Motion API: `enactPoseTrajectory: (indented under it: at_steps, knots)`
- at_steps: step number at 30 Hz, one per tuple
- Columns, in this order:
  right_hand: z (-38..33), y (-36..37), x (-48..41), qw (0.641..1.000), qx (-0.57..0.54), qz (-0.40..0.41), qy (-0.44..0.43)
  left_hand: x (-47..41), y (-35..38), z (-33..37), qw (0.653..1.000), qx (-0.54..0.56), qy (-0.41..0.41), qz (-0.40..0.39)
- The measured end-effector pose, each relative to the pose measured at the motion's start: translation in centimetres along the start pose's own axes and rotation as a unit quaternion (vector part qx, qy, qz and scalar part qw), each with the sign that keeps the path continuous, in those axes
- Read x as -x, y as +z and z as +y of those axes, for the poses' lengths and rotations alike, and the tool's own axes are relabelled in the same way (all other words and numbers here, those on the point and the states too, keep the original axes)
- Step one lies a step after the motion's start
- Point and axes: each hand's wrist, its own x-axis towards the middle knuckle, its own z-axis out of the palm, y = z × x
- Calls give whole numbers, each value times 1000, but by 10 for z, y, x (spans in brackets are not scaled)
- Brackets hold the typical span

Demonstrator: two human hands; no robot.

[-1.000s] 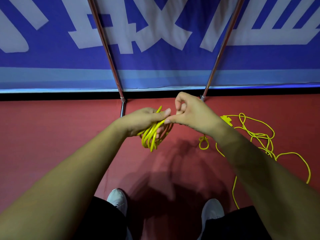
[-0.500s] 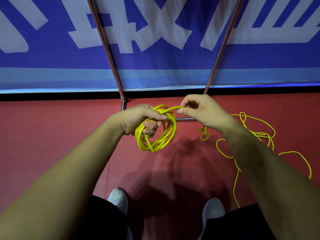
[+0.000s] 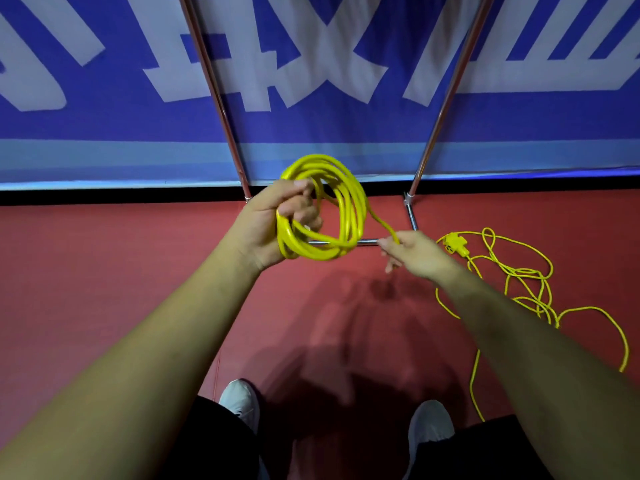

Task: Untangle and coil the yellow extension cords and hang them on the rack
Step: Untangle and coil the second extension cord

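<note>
Yellow coil (image 3: pixel 341 209) is hanging from my left hand (image 3: pixel 277 223), fingers curled through it; my right hand (image 3: pixel 414 252) is pinching its tail just beside the loops.

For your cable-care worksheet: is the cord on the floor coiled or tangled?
Tangled: the floor cord lies in loose, crossing loops, not coiled.

Overhead light, seemingly from behind the person, throws soft overlapping shadows onto the red floor (image 3: pixel 104 289) ahead of the white shoes (image 3: pixel 240 400). Forearms at the lower corners loom large under wide-angle stretch. The rack's chrome poles (image 3: pixel 214 95) catch thin glints. Colours run saturated; the foreground below the shoes falls dim.
</note>
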Motion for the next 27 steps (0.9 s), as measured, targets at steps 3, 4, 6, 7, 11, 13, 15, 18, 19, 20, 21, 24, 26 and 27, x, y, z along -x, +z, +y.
enactPoseTrajectory:
  at_steps: [3, 4, 6, 7, 11, 13, 15, 18, 19, 20, 21, 24, 26, 27]
  knots:
    - [-11, 22, -1, 999, 22, -30, 16, -6, -5, 1, 989, 40, 75, 120]
    - [-12, 27, -2, 999, 9, -28, 15, -7, -7, 3, 987, 54, 85, 128]
    - [-12, 29, -4, 999, -31, -21, 12, -8, -14, 9, 986, 98, 91, 97]
    - [-9, 29, -5, 999, -46, -27, 7, -8, -18, 13, 985, 116, 98, 81]
    - [10, 26, -3, 994, -70, -69, 41, -8, -27, 14, 982, 136, 127, 39]
    - [25, 26, -4, 995, -35, -58, 78, -8, -23, 11, 979, 154, 131, 8]
    - [37, 27, -5, 994, 19, -57, 91, -8, -21, 13, 975, 172, 141, -19]
    - [37, 31, 0, 995, 22, -69, 74, -8, -20, 18, 967, 194, 160, -33]
    - [34, 33, 1, 995, 0, -76, 67, -7, -20, 20, 965, 199, 168, -25]
    - [28, 34, 3, 994, -20, -79, 66, -8, -21, 21, 964, 200, 177, -7]
    - [22, 37, 4, 994, -32, -77, 71, -8, -24, 23, 963, 198, 183, 13]
    - [8, 48, 2, 992, -29, -66, 107, -9, -28, 28, 965, 166, 194, 55]
    - [-2, 52, 3, 990, 46, -92, 96, -8, -26, 29, 967, 124, 203, 86]
    - [-10, 54, 5, 986, 89, -118, 76, -8, -25, 28, 967, 103, 207, 102]
